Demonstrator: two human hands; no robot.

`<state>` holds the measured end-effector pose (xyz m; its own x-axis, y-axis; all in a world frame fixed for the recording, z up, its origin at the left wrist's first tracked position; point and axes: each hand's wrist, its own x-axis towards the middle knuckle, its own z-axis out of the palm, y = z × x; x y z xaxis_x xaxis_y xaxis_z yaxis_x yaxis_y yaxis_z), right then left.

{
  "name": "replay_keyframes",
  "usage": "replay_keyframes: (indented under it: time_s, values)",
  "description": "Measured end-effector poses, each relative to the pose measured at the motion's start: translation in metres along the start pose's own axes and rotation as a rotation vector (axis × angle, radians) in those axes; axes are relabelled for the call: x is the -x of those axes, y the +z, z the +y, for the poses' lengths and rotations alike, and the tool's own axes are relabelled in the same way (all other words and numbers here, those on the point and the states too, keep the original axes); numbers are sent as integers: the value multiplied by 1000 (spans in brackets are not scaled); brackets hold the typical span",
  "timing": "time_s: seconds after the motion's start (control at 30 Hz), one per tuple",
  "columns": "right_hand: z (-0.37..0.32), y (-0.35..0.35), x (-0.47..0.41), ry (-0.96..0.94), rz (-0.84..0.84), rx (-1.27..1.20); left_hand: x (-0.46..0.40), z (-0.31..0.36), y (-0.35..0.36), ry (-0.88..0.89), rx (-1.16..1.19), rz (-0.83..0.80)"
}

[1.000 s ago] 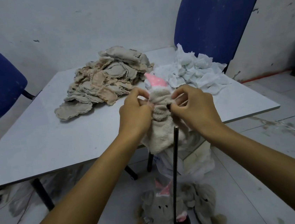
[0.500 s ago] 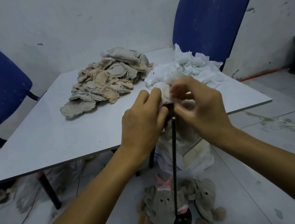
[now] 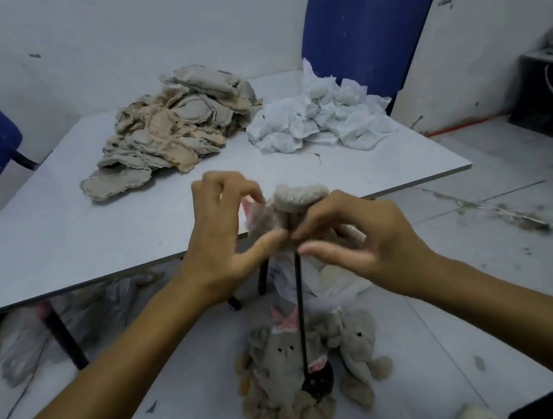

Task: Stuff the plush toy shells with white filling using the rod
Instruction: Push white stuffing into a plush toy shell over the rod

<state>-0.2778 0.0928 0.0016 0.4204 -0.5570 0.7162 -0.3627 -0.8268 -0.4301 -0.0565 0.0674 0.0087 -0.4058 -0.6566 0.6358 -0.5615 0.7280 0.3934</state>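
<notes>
Grey table (image 3: 65,240) keeps shells (image 3: 173,131) and filling (image 3: 320,118) within reach; left hand (image 3: 223,236) and right hand (image 3: 368,243) pinch toy (image 3: 288,208) over upright rod (image 3: 301,310), presumably for packing.

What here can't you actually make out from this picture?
- Top of the rod: head view, hidden inside the plush shell.
- Filling in that shell: covered by the left hand and right hand.
- Left hand's fingers: motion-blurred.
- Object at the bottom-right edge: cut off.
</notes>
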Motion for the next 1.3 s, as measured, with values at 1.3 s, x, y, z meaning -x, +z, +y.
replay_keyframes:
  time_s: [1.3]
  values:
    - [32, 29, 9, 499, -121, -11, 5, -9, 18, -280, 81, -403]
